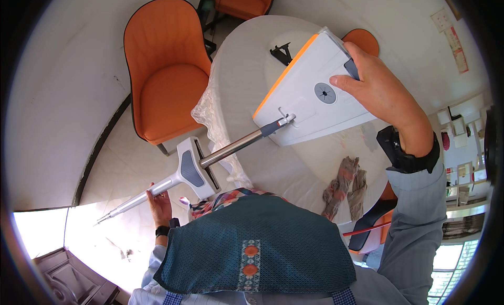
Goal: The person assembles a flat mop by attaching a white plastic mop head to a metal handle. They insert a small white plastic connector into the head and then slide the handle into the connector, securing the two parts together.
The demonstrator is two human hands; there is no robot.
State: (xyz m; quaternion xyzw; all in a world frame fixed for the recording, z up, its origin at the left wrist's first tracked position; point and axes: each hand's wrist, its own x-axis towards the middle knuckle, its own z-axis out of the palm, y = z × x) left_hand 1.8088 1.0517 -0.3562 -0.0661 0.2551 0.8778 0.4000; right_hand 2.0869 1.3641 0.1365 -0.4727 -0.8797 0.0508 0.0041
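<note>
A white wedge-shaped plastic mop head or housing (303, 92) with an orange edge is held above the table, tilted. My right hand (372, 82) grips its far right side, thumb on the face near a round grey slitted port (325, 93). A metal pole (234, 147) joins the housing at a small hinged joint (286, 120). Partway along the pole is a white and grey T-shaped plastic piece (193, 169). Below that piece, my left hand (159, 204) is around the white tapered sleeve (145, 197); the pole's thin end points to the lower left.
The round table (252, 69) wears a clear plastic cover hanging at its edge. On it lie a black plastic bracket (281, 54) and crumpled brownish pieces (346, 189), possibly thin plastic. Orange chairs (169, 92) stand around it. A white wall (63, 100) rises at left.
</note>
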